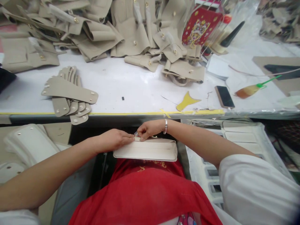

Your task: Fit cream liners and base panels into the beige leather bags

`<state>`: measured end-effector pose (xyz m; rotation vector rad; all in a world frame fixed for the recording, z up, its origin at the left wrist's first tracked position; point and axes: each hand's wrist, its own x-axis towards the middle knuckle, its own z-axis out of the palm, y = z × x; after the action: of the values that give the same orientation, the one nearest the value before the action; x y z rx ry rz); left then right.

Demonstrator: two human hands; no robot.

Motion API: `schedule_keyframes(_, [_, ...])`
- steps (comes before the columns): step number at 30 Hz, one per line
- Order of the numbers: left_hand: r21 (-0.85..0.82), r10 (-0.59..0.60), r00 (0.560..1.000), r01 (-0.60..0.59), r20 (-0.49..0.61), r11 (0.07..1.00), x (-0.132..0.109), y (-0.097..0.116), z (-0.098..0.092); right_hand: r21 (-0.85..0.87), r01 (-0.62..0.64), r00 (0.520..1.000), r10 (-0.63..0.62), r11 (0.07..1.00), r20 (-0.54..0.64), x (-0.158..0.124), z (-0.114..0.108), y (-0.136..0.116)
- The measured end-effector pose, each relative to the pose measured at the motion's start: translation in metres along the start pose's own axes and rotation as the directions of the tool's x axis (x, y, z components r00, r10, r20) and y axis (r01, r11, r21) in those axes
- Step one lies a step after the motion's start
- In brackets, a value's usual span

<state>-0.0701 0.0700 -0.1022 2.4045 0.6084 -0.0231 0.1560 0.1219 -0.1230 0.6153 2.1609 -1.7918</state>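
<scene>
A cream leather bag (145, 151), its long flat panel facing me, is held above my lap just below the table edge. My left hand (118, 139) reaches over its far left edge, fingers straight and close together against the leather; its thumb is hidden. My right hand (149, 128) is closed at the bag's far edge, thumb pressing down and fingers curled. A small clear plastic-like bit (136, 133) shows by the right fingertips; how it is held cannot be made out.
On the white table (110, 90) lie beige leather bag pieces (131, 34), stacked straps (70, 90), a yellow piece (186, 101), a phone (224, 97) and a glue bottle (248, 91). White panels (31, 143) are at left, a white plastic crate (212, 181) at right.
</scene>
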Motion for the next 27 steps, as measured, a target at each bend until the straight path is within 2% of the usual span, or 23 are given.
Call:
schedule_keyframes(6, [0.044, 0.011, 0.997, -0.008, -0.071, 0.999, -0.024, -0.011, -0.001, -0.017, 0.026, 0.999, -0.025, 1.000, 0.048, 0.037, -0.005, -0.016])
schedule_keyframes(10, [0.085, -0.029, 0.993, 0.039, -0.113, 0.996, -0.033, -0.013, 0.002, -0.010, 0.038, 0.996, -0.037, 0.999, 0.083, 0.061, -0.008, -0.023])
schedule_keyframes(13, [0.099, -0.080, 0.985, 0.096, -0.156, 0.990, -0.034, -0.009, 0.006, 0.011, 0.010, 0.997, -0.011, 1.000, 0.083, 0.069, -0.006, -0.025])
schedule_keyframes(16, [0.064, -0.135, 0.969, 0.151, -0.208, 0.986, -0.032, -0.005, 0.010, -0.008, 0.000, 1.000, 0.000, 1.000, 0.014, 0.057, -0.002, -0.022])
schedule_keyframes(20, [-0.011, -0.239, 0.925, 0.247, -0.296, 0.969, -0.028, 0.000, 0.016, -0.016, -0.038, 0.999, 0.038, 0.999, -0.003, 0.015, 0.002, -0.009])
schedule_keyframes(24, [0.006, -0.234, 0.917, 0.249, -0.323, 0.968, -0.028, 0.005, 0.019, -0.051, -0.098, 0.994, 0.095, 0.994, -0.055, -0.026, 0.008, 0.002])
schedule_keyframes(27, [0.051, -0.218, 0.924, 0.245, -0.314, 0.968, -0.026, 0.011, 0.021, -0.092, -0.123, 0.984, 0.110, 0.988, -0.138, -0.039, 0.013, 0.001])
